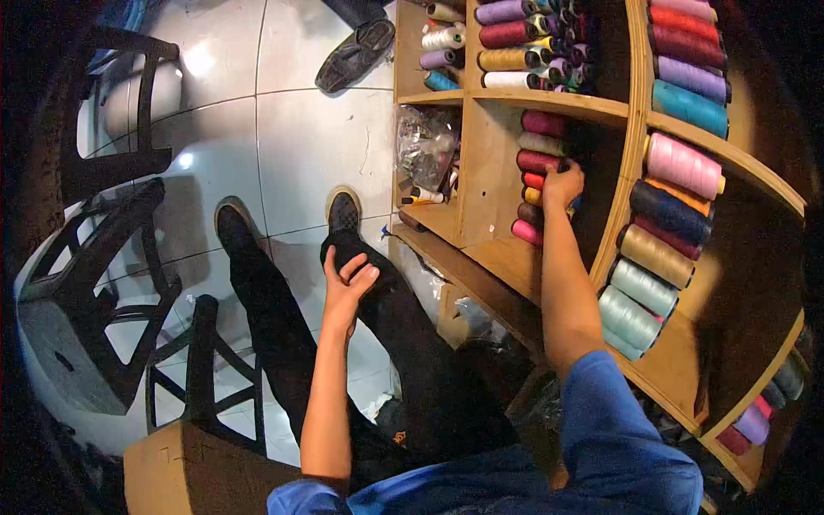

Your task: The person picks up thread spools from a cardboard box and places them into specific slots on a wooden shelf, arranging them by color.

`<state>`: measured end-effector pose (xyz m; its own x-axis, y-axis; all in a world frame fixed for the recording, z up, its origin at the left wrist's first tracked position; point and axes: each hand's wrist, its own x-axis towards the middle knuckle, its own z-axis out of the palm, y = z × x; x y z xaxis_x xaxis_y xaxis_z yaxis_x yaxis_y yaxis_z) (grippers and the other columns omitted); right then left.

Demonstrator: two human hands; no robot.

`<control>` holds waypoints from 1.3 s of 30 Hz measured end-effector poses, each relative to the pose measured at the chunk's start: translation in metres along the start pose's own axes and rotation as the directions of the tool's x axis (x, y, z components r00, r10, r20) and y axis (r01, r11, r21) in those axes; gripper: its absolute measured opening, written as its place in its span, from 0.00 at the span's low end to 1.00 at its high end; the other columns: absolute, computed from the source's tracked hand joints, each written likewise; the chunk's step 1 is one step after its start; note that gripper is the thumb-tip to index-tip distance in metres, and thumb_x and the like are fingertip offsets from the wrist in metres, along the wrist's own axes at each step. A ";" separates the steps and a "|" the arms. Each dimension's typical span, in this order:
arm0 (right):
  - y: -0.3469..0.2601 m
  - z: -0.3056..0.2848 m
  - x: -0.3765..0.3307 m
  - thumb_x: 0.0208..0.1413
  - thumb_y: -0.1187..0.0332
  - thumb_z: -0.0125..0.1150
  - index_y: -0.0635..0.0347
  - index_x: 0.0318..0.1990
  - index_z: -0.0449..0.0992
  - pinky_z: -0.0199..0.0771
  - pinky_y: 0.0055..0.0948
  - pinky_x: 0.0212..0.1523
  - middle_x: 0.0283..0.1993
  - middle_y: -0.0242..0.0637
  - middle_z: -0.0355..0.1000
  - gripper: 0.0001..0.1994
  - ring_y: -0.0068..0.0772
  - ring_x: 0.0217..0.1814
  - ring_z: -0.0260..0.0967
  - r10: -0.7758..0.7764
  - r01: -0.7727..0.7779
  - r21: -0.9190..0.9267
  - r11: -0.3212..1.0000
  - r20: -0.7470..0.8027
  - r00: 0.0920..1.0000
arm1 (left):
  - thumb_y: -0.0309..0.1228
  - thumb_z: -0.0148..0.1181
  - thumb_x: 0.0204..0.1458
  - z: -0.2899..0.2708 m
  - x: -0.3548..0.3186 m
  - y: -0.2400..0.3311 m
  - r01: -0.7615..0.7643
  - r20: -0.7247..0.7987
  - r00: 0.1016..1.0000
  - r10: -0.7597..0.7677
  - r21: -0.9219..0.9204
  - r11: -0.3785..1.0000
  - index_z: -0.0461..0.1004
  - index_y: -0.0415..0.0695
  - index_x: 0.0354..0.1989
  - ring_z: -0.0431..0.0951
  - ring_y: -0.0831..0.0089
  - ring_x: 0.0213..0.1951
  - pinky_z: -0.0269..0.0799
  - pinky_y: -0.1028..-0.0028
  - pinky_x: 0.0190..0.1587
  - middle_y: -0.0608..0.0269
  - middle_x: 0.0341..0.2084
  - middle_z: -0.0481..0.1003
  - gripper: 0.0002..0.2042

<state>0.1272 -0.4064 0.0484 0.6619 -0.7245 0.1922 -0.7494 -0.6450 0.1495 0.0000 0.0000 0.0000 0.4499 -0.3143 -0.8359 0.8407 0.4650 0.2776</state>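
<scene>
Arm (569, 283) outstretched, the right hand (564, 182) curls at stacked thread spools (536, 160).

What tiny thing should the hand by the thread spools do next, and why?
Maybe the right hand should gently close on the bright red spool, because it's right beside that one; whether it grips anything is hidden. The left hand looks empty.

No words or numbers can be read on the thread spools (539, 160) at upper right. An orange mark (399, 438) near bottom centre is too small to make out
</scene>
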 end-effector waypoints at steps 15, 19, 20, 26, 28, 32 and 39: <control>-0.032 0.004 -0.022 0.33 0.68 0.66 0.59 0.39 0.75 0.64 0.38 0.51 0.40 0.47 0.71 0.19 0.47 0.48 0.65 -0.013 0.073 0.291 0.954 -0.205 0.979 | 0.27 0.60 0.48 -0.035 -0.076 0.032 -0.213 -0.214 0.953 0.213 0.025 0.977 0.46 0.41 0.63 0.72 0.65 0.48 0.70 0.69 0.46 0.50 0.50 0.67 0.36; -0.060 -0.014 -0.061 0.41 0.69 0.63 0.62 0.36 0.74 0.63 0.40 0.48 0.38 0.47 0.71 0.13 0.48 0.45 0.65 -0.296 0.252 0.463 0.850 0.024 0.955 | 0.20 0.58 0.46 -0.032 -0.165 0.049 -0.368 -0.216 0.888 0.407 0.200 0.908 0.65 0.41 0.52 0.73 0.80 0.29 0.69 0.81 0.35 0.65 0.26 0.73 0.22; -0.073 -0.030 -0.085 0.41 0.68 0.63 0.63 0.35 0.74 0.64 0.41 0.47 0.37 0.47 0.71 0.13 0.48 0.43 0.66 -0.465 0.418 0.530 0.738 -0.049 0.884 | 0.21 0.56 0.47 -0.027 -0.196 0.059 -0.378 -0.228 0.861 0.455 0.313 0.872 0.67 0.42 0.51 0.70 0.83 0.27 0.68 0.81 0.33 0.68 0.23 0.70 0.20; -0.158 -0.119 -0.224 0.48 0.70 0.56 0.62 0.37 0.74 0.65 0.34 0.44 0.38 0.43 0.69 0.09 0.40 0.41 0.67 -0.855 0.526 0.723 0.448 0.174 0.489 | 0.23 0.57 0.46 -0.001 -0.477 0.138 -0.612 -0.047 0.630 0.775 0.584 0.533 0.75 0.39 0.32 0.74 0.70 0.25 0.68 0.74 0.28 0.58 0.24 0.75 0.05; -0.188 -0.153 -0.272 0.49 0.71 0.56 0.62 0.38 0.73 0.66 0.34 0.45 0.38 0.43 0.70 0.09 0.39 0.42 0.67 -0.924 0.570 0.747 0.341 0.156 0.348 | 0.25 0.59 0.44 -0.031 -0.544 0.131 -0.885 -0.155 0.113 0.982 0.433 0.170 0.74 0.39 0.21 0.70 0.69 0.17 0.66 0.73 0.22 0.56 0.18 0.74 0.04; -0.228 -0.200 -0.353 0.51 0.71 0.55 0.64 0.41 0.72 0.67 0.32 0.44 0.38 0.41 0.71 0.10 0.36 0.41 0.68 -0.960 0.479 0.843 0.245 0.143 0.240 | 0.25 0.50 0.51 -0.144 -0.623 0.108 -0.672 -0.663 0.057 0.746 0.527 0.520 0.68 0.37 0.30 0.68 0.76 0.26 0.65 0.77 0.31 0.64 0.21 0.67 0.04; -0.257 -0.250 -0.471 0.50 0.73 0.56 0.64 0.41 0.72 0.67 0.26 0.42 0.34 0.39 0.72 0.11 0.29 0.38 0.69 -0.992 0.375 0.919 0.125 0.124 0.028 | 0.35 0.64 0.40 -0.342 -0.502 0.018 0.213 -0.668 0.342 0.661 0.740 0.638 0.65 0.36 0.47 0.69 0.52 0.47 0.67 0.61 0.47 0.48 0.42 0.69 0.25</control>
<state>0.0039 0.1615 0.1623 0.7637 0.5896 -0.2629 0.1688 -0.5754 -0.8003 -0.3144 0.4495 0.2628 0.5076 0.7528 -0.4190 0.8555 -0.3826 0.3490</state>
